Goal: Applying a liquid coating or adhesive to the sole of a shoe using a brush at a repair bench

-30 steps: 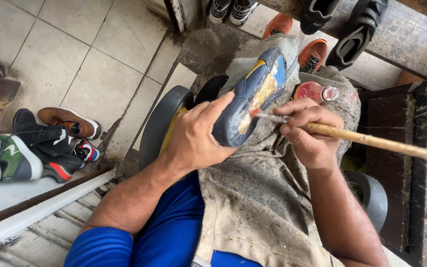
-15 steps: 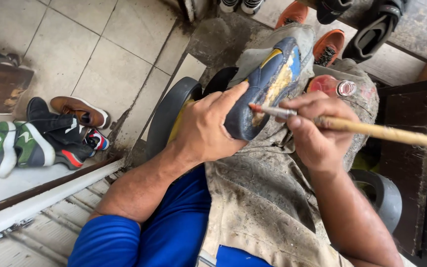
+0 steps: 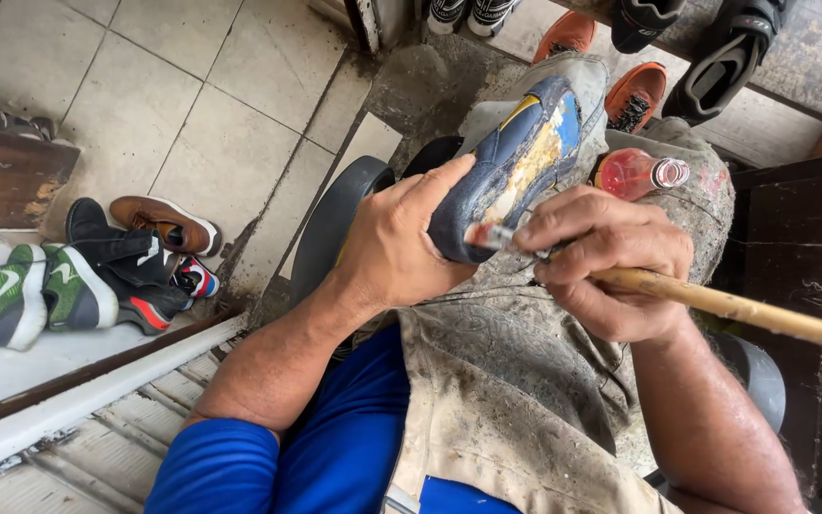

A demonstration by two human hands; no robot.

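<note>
My left hand [image 3: 400, 249] grips a dark blue shoe [image 3: 516, 167] sole-up over my lap, the sole smeared with yellowish glue. My right hand [image 3: 611, 262] holds a long wooden-handled brush [image 3: 715, 305], whose small tip touches the heel end of the sole. A dirty grey apron [image 3: 516, 381] covers my knees under both hands. Next to my right knuckles a small bottle of red liquid [image 3: 635, 173] rests on the apron.
Green, black and brown shoes [image 3: 78, 271] are piled at the left on a white ledge. Orange shoes [image 3: 635, 95] and black shoes [image 3: 725, 57] stand beyond my knees. A dark round stool edge [image 3: 330, 224] sits by my left leg on the tiled floor [image 3: 192, 95].
The view shifted slightly. My right hand drew the brush tip along the sole toward the heel end, nearer my left thumb. The shoe stays gripped in my left hand.
</note>
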